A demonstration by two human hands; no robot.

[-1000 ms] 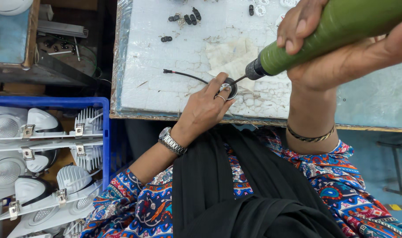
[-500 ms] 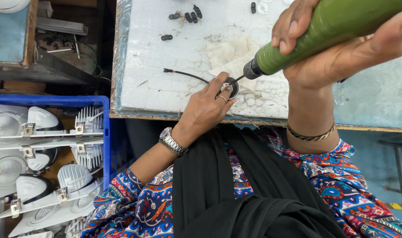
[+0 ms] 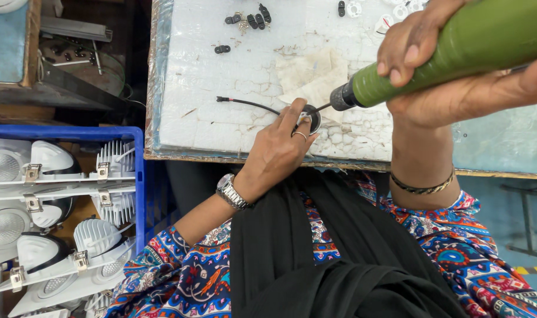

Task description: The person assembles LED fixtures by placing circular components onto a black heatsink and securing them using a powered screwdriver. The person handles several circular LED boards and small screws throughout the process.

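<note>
On the white worktop (image 3: 209, 100), left hand (image 3: 277, 150) pinches a small round part (image 3: 313, 118); right hand (image 3: 451, 70) grips a green screwdriver (image 3: 456, 53).

Bright, even overhead light fills the scene, with soft shadows. The white foam-topped worktable (image 3: 221, 88) is nearly washed out. The thick green cylindrical power screwdriver (image 3: 456, 50) looms large and slightly soft; the edges bend slightly.

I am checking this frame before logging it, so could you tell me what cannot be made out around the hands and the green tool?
Head view only:
- Small round part: mostly covered by the left hand.
- Tool tip: too small to tell its type.
- Green power tool: rear cut off by the right edge, partly wrapped by the right hand.
- Small black pieces: too small to identify.
- White lamp housings: cut off at the left edge.
</note>
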